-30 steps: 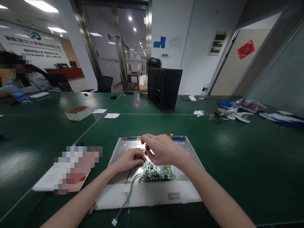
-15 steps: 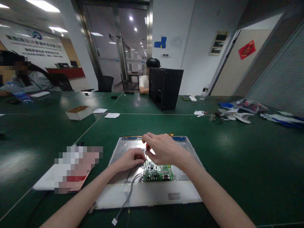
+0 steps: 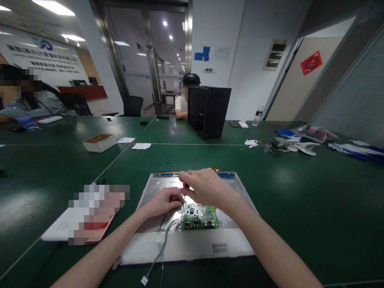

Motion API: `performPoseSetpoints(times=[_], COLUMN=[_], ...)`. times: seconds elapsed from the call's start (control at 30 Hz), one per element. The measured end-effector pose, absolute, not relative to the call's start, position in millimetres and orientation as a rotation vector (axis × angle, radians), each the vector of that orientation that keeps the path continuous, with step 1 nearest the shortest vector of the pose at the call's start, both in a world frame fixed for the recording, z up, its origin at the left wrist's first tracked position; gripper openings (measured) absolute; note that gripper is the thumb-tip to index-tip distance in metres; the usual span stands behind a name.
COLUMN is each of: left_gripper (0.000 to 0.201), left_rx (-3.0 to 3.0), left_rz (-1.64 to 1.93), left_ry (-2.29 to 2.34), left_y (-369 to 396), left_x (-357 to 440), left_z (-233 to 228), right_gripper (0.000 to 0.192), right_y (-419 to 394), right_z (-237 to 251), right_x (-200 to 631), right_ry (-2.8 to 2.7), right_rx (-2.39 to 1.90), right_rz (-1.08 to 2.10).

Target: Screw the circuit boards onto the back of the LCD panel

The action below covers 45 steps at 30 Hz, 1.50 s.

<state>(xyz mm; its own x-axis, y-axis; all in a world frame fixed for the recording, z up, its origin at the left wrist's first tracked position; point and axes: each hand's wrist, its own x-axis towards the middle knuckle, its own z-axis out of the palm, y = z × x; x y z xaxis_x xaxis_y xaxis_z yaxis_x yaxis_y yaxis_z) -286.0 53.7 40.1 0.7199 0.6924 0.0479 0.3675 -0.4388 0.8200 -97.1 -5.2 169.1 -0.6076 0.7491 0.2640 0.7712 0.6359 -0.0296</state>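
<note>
We see both forearms reaching in from the bottom edge and meeting over the panel (image 3: 192, 244), a metal-backed slab that lies flat on the green table (image 3: 300, 200). The right hand (image 3: 207, 190) comes in from the lower right, wrist raised and knuckles up, with its fingers curled around the orange handle of a screwdriver (image 3: 185, 188); only a bit of the handle shows under the fingertips, and the thin dark shaft runs down to the upper left corner of the board (image 3: 199, 217). The left hand (image 3: 163, 202) lies lower, palm down on the panel just left of the board, its fingers bent in and pinched close by the shaft's tip; we cannot tell whether they grip the shaft or something small beside it. The green board sits on the middle of the panel, nearer us than the hands. A grey cable (image 3: 160, 250) trails from the board's left side off the near edge of the panel. Left of the panel lies a blurred flat object (image 3: 90, 212).
</note>
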Motion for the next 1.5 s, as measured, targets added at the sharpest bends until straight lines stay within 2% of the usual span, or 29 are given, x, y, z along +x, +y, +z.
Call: performPoseSetpoints(times=[0.23,0.47,0.63,0.87,1.1,1.4,1.5], left_gripper=[0.012,0.017,0.015,0.003,0.007,0.006,0.012], left_rx=[2.089,2.058,2.063,2.101,2.083,2.081,2.095], left_rz=[0.473,0.487,0.487,0.514,0.486,0.499,0.513], left_ry=[0.819,0.802,0.780,0.771,0.774,0.777,0.765], left_y=[53.9,54.2,54.0,55.7,56.6,54.8,53.9], left_x=[-286.8,-286.4,-285.1,-286.4,-287.0,-286.1,-285.8], left_z=[41.3,39.7,41.6,39.2,35.3,40.4,42.6], right_gripper=[0.015,0.029,0.025,0.020,0.022,0.014,0.018], right_y=[-4.2,-2.8,-5.9,-7.2,-6.0,-8.5,-8.0], right_z=[167.4,160.1,160.9,163.4,161.6,162.8,160.9], right_x=[-97.3,-104.9,-106.3,-101.1,-102.5,-104.2,-104.9], right_ry=[-2.594,-2.547,-2.532,-2.563,-2.574,-2.585,-2.555], right_rx=[-1.290,-1.426,-1.406,-1.218,-1.233,-1.273,-1.350], right_rz=[-0.174,-0.290,-0.253,-0.128,-0.164,-0.180,-0.217])
